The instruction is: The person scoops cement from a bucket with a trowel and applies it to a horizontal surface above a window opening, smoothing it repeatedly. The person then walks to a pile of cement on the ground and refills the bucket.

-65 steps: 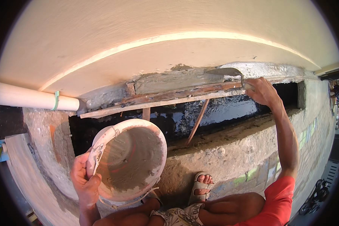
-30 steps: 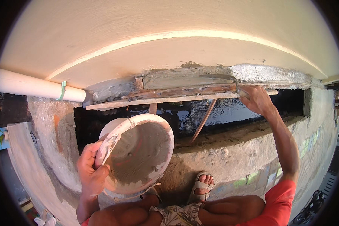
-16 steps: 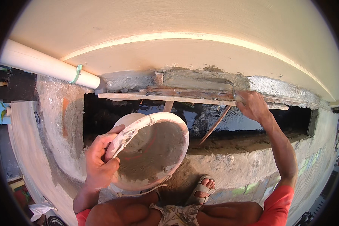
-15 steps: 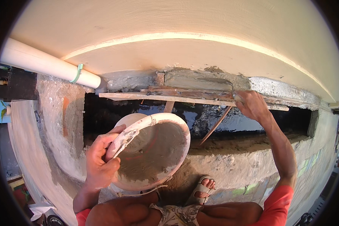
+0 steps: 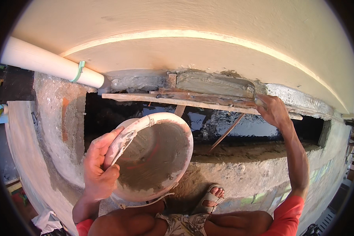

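Note:
My left hand (image 5: 100, 169) grips the near-left rim of a round, mortar-smeared bucket (image 5: 188, 151), tilted so its opening faces me. Grey wet mortar (image 5: 157, 157) coats the inside. A thin cord handle (image 5: 147, 203) hangs below the bucket. At the foot of the wall, my right hand (image 5: 276, 113) is closed around the handle of a trowel (image 5: 259, 101). Its thin blade lies along a band of wet mortar (image 5: 202, 83), just above a wooden plank (image 5: 208, 104).
Beneath the plank runs an open drain (image 5: 247, 129) with dark water. A slanted stick (image 5: 227, 131) and a short upright prop the plank. The cream wall (image 5: 208, 51) rises beyond, with a white pipe (image 5: 51, 65) at left. My sandalled foot (image 5: 211, 198) rests on the near ledge.
My right hand and the trowel have slid a little to the right along the mortar band. The bucket and my left hand have shifted slightly left.

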Demonstrator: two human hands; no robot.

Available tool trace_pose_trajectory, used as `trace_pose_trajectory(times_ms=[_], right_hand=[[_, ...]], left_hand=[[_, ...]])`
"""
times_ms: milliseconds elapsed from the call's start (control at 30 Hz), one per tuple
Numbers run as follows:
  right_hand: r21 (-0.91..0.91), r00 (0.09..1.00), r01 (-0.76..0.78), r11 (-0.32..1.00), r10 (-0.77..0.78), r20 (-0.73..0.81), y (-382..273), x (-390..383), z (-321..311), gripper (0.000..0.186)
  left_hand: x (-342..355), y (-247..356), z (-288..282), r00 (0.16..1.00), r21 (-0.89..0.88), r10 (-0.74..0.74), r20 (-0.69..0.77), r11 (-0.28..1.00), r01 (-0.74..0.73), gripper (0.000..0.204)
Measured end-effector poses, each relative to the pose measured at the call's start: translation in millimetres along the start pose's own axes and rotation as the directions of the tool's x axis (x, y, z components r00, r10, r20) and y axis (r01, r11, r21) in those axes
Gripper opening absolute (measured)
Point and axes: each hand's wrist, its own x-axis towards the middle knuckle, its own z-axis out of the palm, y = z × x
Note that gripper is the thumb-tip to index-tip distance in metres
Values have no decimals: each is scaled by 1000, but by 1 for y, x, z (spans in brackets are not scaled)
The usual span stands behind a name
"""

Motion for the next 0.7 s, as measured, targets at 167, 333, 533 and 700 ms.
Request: trace_pose_trajectory(times_ms=[167,333,533,700], right_hand=[[23,1000,7,1000,-6,-30,21,-16,2,43],[127,995,-74,989,83,-62,28,-34,-6,39],[88,985,-21,996,36,-169,52,-48,-2,40],[73,994,-65,995,72,-88,57,-56,-8,41]], left_hand=[[2,-6,-6,1000,44,19,9,999,-19,80],[4,-5,-6,999,32,33,12,999,-33,79],[8,-10,-6,999,16,24,41,1000,-25,76],[10,-12,-5,998,36,42,45,998,-44,75]])
